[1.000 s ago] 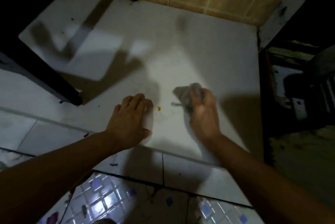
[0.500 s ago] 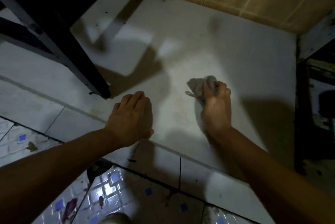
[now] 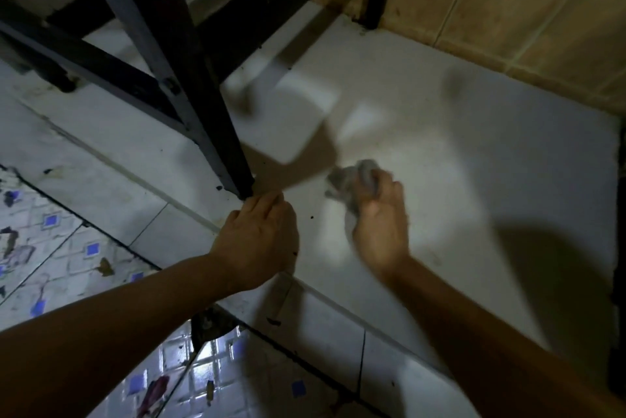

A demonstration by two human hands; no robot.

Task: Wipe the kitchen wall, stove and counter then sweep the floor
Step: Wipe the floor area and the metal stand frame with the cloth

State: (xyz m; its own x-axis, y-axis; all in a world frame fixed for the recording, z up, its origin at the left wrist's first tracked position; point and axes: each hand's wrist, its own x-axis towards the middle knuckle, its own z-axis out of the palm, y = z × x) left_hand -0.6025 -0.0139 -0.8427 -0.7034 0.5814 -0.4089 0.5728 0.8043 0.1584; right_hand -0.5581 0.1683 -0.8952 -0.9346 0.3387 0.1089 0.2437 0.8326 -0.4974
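A white tiled counter (image 3: pixel 457 160) lies below me, dimly lit, with a few dark specks on it. My right hand (image 3: pixel 381 224) grips a bunched grey rag (image 3: pixel 352 180) and holds it down on the counter near the middle. My left hand (image 3: pixel 257 241) rests flat on the counter's front edge, fingers straight, just below the foot of a black frame leg (image 3: pixel 216 133). The right hand is blurred.
A black metal frame (image 3: pixel 142 45) stands on the counter's left part, its legs crossing the upper left. Beige wall tiles (image 3: pixel 508 18) rise behind the counter. Patterned floor tiles (image 3: pixel 61 248) with scattered debris lie at the lower left. A dark gap borders the right edge.
The view has swung left, bringing more of the black frame in. My right hand has kept rubbing the rag on the counter. My left hand now sits by the frame leg's foot.
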